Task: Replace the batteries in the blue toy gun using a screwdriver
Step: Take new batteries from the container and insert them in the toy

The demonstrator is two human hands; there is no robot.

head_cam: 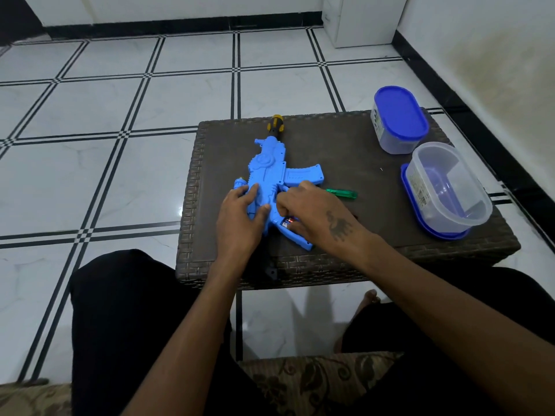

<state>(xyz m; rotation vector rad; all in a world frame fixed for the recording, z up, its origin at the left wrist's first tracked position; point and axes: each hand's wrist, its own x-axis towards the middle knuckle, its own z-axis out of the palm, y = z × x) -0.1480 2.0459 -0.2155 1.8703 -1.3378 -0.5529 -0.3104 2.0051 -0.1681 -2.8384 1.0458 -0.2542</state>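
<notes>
Left hand (240,211) presses flat, steadying the toy gun (270,181) on the table (345,151); right hand (312,211) fingers curl at the battery (287,221) (grip unclear).

Home room, tiled floor (120,121), wicker table (345,259), patterned cushion (315,382)

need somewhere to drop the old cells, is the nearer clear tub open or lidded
Open. The nearer clear tub has no lid on top; its blue lid lies under it. The farther tub is lidded.

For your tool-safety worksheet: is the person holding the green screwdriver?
No. The green screwdriver lies on the table beside the right hand, and both hands rest on the toy gun.
</notes>
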